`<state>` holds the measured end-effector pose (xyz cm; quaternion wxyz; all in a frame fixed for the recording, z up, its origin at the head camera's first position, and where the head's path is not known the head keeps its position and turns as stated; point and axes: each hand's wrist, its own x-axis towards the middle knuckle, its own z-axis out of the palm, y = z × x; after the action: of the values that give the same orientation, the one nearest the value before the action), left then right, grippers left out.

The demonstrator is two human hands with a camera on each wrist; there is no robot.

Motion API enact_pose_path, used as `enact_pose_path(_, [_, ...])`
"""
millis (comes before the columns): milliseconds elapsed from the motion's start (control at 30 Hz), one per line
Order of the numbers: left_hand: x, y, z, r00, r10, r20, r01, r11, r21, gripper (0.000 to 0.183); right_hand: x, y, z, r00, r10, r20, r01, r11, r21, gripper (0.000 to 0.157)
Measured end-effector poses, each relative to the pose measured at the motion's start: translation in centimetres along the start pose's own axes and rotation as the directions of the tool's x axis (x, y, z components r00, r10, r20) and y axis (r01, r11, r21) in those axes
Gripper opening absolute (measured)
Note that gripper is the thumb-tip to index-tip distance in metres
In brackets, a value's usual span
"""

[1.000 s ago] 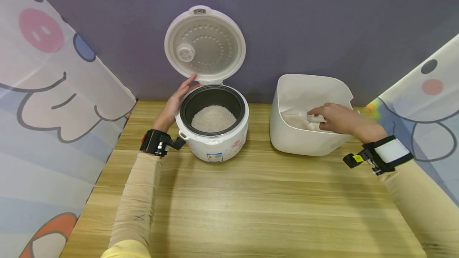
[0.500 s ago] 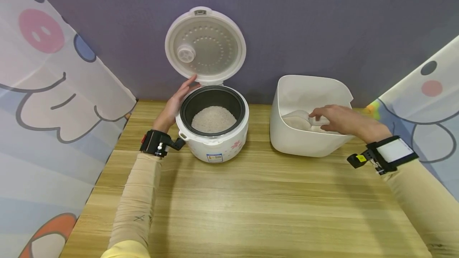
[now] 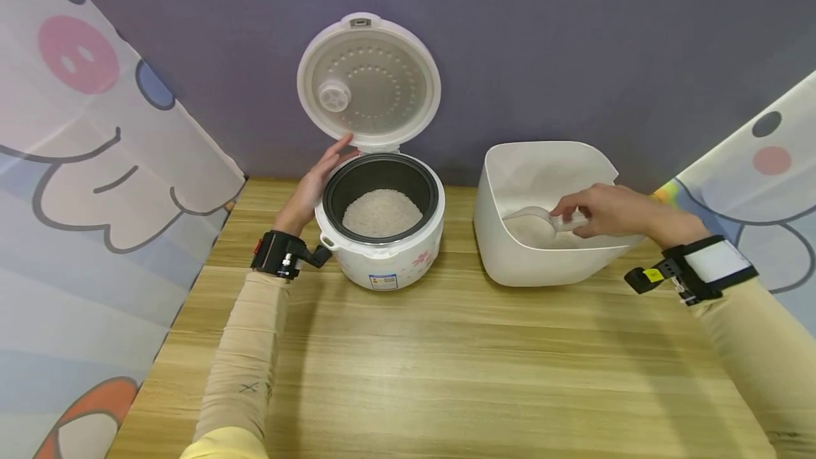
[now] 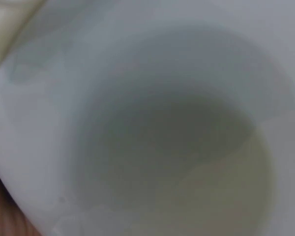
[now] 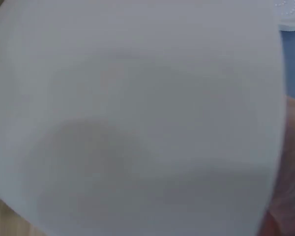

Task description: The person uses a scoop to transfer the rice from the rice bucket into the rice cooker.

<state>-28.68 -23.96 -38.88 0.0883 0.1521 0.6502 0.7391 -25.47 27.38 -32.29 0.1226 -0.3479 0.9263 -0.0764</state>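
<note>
My left hand point(image 3: 310, 186) lies along the left side of a white rice cooker point(image 3: 408, 258), its fingers straight and reaching toward the hinge. The raised lid point(image 3: 376, 83) stands behind the pot, and white rice point(image 3: 382, 213) covers the bottom of the dark inner pot point(image 3: 385, 170). Inside a white rice bin point(image 3: 542, 265) on the right, my right hand point(image 3: 608, 210) grips the handle of a pale, see-through scoop point(image 3: 576, 221). The scoop's bowl is in the rice point(image 3: 530, 232). In the left wrist view, the cooker's wall hides most of the hand.
A wooden table point(image 3: 446, 360) carries both the cooker and the bin. Close behind them rises a grey wall point(image 3: 529, 48), and cartoon-print curtains point(image 3: 83, 161) hang at both sides. The bin's white wall point(image 5: 137, 98) fills most of the right wrist view.
The scoop's bowl has come into clearer view above the bin's rice, held by the right hand. The bin has shifted slightly left and nearer. The left hand stays at the cooker.
</note>
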Motion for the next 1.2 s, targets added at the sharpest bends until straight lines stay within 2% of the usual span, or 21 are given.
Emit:
enact_pose_path(133, [0.1, 0.0, 0.0, 1.0, -0.001, -0.002, 0.001, 1.0, 0.001, 0.053, -0.1, -0.7, -0.3, 1.0, -0.012, 0.012, 0.013, 0.997, -0.082, 0.039])
enact_pose_path(300, [0.2, 0.0, -0.3, 1.0, 0.005, -0.003, -0.005, 1.0, 0.006, 0.053, -0.2, -2.0, -0.3, 0.998, -0.065, -0.019, 0.06, 0.976, -0.207, 0.041])
enact_pose_path(467, [0.2, -0.1, -0.7, 1.0, -0.002, -0.014, 0.003, 1.0, 0.027, 0.053, -0.1, -2.5, -0.4, 0.997, -0.07, -0.016, 0.065, 0.975, -0.212, 0.04])
enact_pose_path(667, [0.4, 0.2, -1.0, 0.999, 0.028, -0.043, -0.021, 0.99, 0.142, 0.052, -0.1, -2.6, -0.3, 1.0, -0.026, -0.009, 0.023, 0.976, -0.217, 0.04])
enact_pose_path(867, [0.6, 0.8, -1.7, 0.995, 0.071, -0.067, -0.053, 0.967, 0.248, 0.049, 0.3, -2.5, -0.3, 0.999, -0.035, -0.033, 0.026, 0.968, -0.25, 0.038])
enact_pose_path(1000, [0.3, 1.5, -1.9, 0.994, 0.075, -0.083, -0.046, 0.951, 0.305, 0.046, 0.6, -2.6, -0.3, 0.999, -0.033, -0.037, 0.021, 0.958, -0.284, 0.037])
enact_pose_path(1067, [-0.1, 2.0, -1.7, 0.993, 0.066, -0.102, -0.026, 0.938, 0.345, 0.046, 0.6, -2.7, -0.3, 0.999, -0.021, -0.038, 0.008, 0.952, -0.306, 0.037])
enact_pose_path(1100, [-0.4, 2.4, -1.6, 0.99, 0.067, -0.121, -0.014, 0.918, 0.395, 0.046, 0.6, -2.7, -0.3, 0.999, -0.014, -0.038, 0.001, 0.948, -0.32, 0.038])
enact_pose_path(1133, [-0.8, 2.8, -1.4, 0.988, 0.072, -0.137, -0.002, 0.892, 0.452, 0.047, 0.6, -2.7, -0.3, 0.999, -0.009, -0.039, -0.004, 0.943, -0.333, 0.038])
enact_pose_path(1200, [-1.6, 3.7, -0.7, 0.98, 0.098, -0.171, 0.02, 0.812, 0.583, 0.047, 0.6, -2.7, -0.3, 0.999, 0.003, -0.043, -0.018, 0.936, -0.35, 0.038])
